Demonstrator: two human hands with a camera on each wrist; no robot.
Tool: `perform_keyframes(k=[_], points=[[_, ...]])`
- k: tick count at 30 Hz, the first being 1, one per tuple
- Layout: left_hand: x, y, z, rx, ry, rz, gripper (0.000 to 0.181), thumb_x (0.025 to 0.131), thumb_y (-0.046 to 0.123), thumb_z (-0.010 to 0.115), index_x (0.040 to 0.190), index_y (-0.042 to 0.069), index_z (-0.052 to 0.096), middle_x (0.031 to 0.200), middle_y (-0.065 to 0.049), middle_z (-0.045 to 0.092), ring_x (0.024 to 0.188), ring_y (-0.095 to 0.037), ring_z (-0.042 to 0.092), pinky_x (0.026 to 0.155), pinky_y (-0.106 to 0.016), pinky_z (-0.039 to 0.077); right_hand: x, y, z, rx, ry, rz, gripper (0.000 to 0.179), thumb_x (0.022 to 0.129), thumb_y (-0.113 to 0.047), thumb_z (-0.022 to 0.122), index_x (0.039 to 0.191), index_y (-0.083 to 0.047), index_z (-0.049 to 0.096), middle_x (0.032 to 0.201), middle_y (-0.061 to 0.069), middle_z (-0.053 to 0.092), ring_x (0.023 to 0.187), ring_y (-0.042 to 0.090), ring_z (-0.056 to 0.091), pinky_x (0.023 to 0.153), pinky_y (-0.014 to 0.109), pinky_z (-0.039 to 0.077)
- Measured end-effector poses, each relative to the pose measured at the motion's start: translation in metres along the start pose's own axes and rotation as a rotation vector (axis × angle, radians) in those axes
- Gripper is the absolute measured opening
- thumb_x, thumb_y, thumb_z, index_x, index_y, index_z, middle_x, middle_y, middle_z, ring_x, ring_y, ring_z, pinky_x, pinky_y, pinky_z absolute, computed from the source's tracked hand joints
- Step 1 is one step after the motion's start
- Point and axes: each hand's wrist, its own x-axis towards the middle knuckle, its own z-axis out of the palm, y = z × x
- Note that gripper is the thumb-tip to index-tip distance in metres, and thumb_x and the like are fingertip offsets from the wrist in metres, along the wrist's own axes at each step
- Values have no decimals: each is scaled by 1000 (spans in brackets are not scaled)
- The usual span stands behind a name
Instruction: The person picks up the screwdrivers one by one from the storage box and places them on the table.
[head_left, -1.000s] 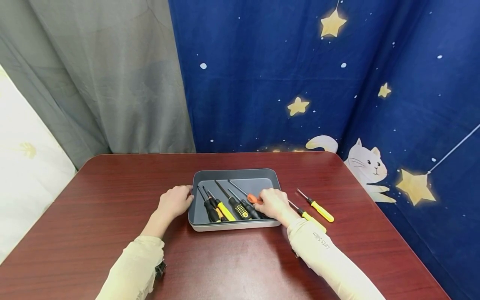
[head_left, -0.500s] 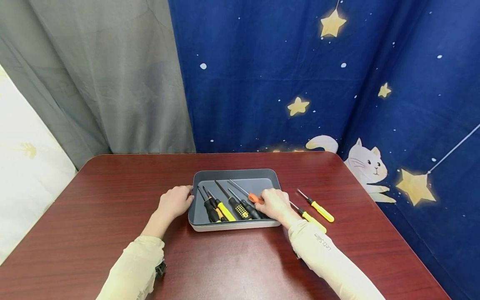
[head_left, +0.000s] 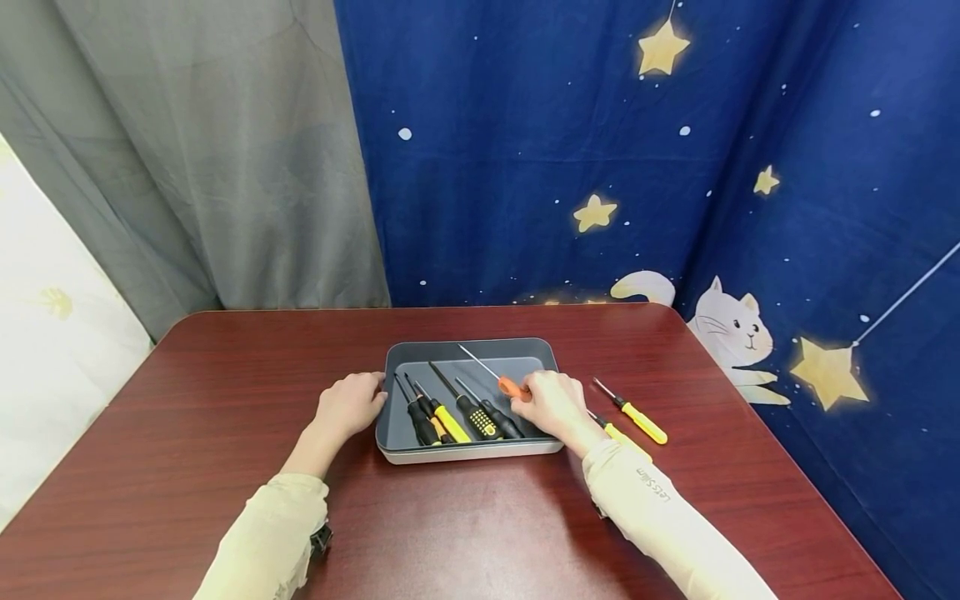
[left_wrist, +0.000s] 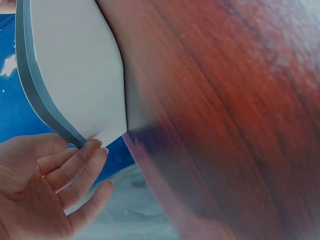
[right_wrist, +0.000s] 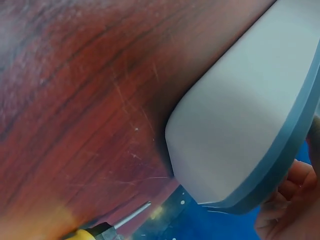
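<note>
A shallow rectangular tray (head_left: 465,457), grey inside and pale outside, sits on the table. My left hand (head_left: 351,403) pinches its left rim; in the left wrist view the fingers (left_wrist: 82,172) bend against the outer wall. My right hand (head_left: 553,406) grips an orange-handled screwdriver (head_left: 512,387) over the tray's right side, most of the handle hidden in the hand. Its shaft slants up and left, the tip overlapping the back wall. Lying in the tray are a black screwdriver with yellow dots (head_left: 478,418), a yellow-handled screwdriver (head_left: 450,422) and several black-handled ones.
Right of the tray, a yellow-handled screwdriver (head_left: 643,422) lies on the reddish-brown table (head_left: 225,400). A second yellow screwdriver (head_left: 624,440) is partly hidden by the right forearm. Grey and blue curtains (head_left: 480,208) hang behind the table's far edge.
My right hand has risen slightly and shifted right with the orange-handled screwdriver. Its tip has moved up from the tray floor's level toward the back rim. The left hand stays put.
</note>
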Motion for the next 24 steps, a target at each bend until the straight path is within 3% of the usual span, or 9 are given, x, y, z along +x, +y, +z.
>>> perform_keyframes(k=[12, 24], points=[[1, -1, 0, -2, 3, 2, 33, 84, 13, 56, 115, 1, 58, 105, -18, 59, 87, -36, 57, 65, -51, 44, -1, 5, -11, 0, 60, -2, 24, 64, -29, 62, 50, -23, 44, 50, -8, 38, 43, 14, 39, 37, 31, 27], [1, -1, 1, -4, 2, 5, 34, 84, 14, 56, 115, 0, 57, 106, -18, 58, 87, -36, 57, 66, -51, 44, -2, 8, -19, 4, 33, 17, 15, 65, -29, 61, 55, -23, 52, 51, -8, 40, 44, 14, 39, 38, 30, 28]])
